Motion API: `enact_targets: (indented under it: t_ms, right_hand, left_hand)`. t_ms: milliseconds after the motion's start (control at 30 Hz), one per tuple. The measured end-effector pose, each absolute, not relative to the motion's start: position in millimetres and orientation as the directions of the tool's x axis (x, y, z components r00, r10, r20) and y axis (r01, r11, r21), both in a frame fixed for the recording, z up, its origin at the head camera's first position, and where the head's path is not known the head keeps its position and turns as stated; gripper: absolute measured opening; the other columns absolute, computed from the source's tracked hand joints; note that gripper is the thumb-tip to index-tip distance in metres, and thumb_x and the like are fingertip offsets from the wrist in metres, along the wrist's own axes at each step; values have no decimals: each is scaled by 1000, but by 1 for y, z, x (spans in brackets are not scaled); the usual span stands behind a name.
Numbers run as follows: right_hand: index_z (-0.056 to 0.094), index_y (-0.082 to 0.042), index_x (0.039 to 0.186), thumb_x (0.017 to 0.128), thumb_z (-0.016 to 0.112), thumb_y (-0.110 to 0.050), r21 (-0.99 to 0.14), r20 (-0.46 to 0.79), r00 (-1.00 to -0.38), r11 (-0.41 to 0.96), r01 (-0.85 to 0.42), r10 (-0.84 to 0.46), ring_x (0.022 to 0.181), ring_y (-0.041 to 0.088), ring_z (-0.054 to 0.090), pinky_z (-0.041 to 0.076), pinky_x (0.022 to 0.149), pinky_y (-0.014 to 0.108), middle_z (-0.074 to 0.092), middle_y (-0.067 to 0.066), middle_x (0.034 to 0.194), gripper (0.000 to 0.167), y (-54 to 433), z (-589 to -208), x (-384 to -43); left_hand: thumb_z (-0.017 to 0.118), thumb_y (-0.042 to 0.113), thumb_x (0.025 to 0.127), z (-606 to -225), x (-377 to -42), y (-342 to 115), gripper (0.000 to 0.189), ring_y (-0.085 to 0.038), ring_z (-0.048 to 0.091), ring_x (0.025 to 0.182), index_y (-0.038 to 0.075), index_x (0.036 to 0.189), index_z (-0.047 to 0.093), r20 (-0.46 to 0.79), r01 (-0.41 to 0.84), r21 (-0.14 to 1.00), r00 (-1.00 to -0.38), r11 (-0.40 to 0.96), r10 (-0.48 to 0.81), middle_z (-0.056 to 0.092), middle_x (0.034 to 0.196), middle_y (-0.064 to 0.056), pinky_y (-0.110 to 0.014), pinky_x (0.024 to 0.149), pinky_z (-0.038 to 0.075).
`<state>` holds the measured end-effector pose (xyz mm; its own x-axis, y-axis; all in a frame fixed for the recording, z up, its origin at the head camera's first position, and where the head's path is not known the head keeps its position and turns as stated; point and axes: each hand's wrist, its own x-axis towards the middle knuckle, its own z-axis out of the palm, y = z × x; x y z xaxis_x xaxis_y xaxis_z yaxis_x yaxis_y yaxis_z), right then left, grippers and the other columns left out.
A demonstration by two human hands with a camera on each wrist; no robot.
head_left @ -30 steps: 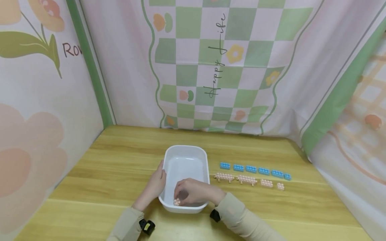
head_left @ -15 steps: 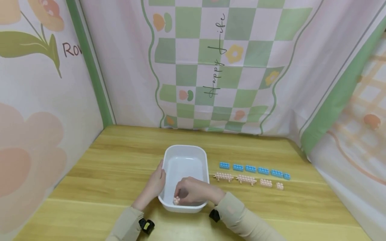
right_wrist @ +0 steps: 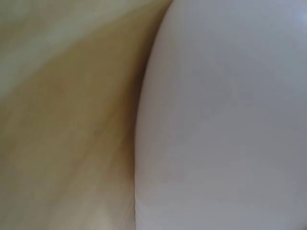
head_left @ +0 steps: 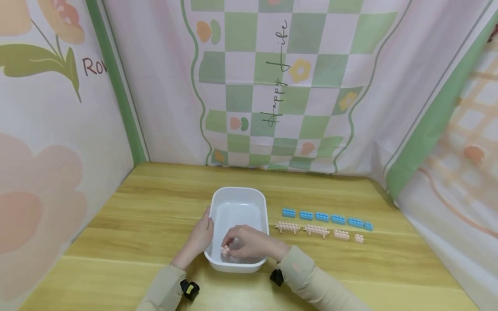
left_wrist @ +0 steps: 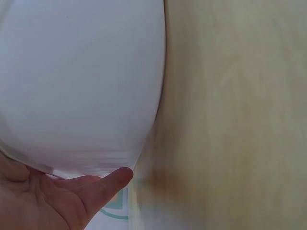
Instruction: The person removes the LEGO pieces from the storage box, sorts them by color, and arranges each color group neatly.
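A white rectangular tub [head_left: 239,268] stands on the wooden table. My left hand [head_left: 201,233] rests against its left outer wall. The left wrist view shows part of that hand [left_wrist: 62,199] touching the wall with a fairly straight digit. Inside the tub's near end, my right hand [head_left: 249,242] pinches a small pale pink toy building brick [head_left: 225,250] between thumb and fingers. The right wrist view has only the tub's outer wall [right_wrist: 216,120] and table, with the hand out of sight.
Right of the tub, several blue bricks [head_left: 322,217] form a row. In front of them runs a row of pale pink pieces [head_left: 316,230], two of them long with small pegs. A patterned curtain [head_left: 268,86] hangs behind the table [head_left: 163,190].
My right hand has lifted slightly and shifted a little away from me with the pink brick. The left hand stays at the tub's side. The head view has tilted slightly.
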<state>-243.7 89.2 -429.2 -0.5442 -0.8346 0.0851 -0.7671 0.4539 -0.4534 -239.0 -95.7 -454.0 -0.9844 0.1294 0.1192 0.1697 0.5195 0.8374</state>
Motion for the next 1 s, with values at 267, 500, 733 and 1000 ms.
enact_targets:
  t_ms: [267,500,733,1000]
  right_hand:
    - [70,-12,104,85,68,-18,-474,176,-594,461,-750,-785,91,7,61,50,89,23,70,-4,97,20,90,-429,-244]
    - [70,-10,103,85,69,-18,-487,233,-614,456,-745,-754,91,7,62,52,87,25,71,-2,96,20,90,-430,-246]
    - [70,-9,101,85,68,-18,-483,251,-605,443,-755,-756,92,11,63,53,87,28,71,0,96,18,91,-429,-245]
    - [69,-10,101,86,68,-18,-466,293,-613,450,-762,-734,93,14,64,52,88,25,70,-1,96,17,90,-429,-246]
  left_hand:
    - [28,10,100,-454,-241,-95,50,-46,53,114,-8,145,18,137,181,827,-983,531,122,35,141,-34,-46,83,57]
    - [28,10,99,-452,-239,-95,50,-45,54,112,-8,146,19,126,168,827,-985,536,113,36,140,-34,-47,81,57]
    - [28,10,100,-453,-239,-95,50,-46,51,116,-7,146,18,128,173,819,-985,547,119,36,140,-34,-49,85,55]
    - [27,10,100,-451,-238,-94,50,-46,49,118,-8,146,18,126,173,815,-985,553,121,35,140,-34,-51,88,53]
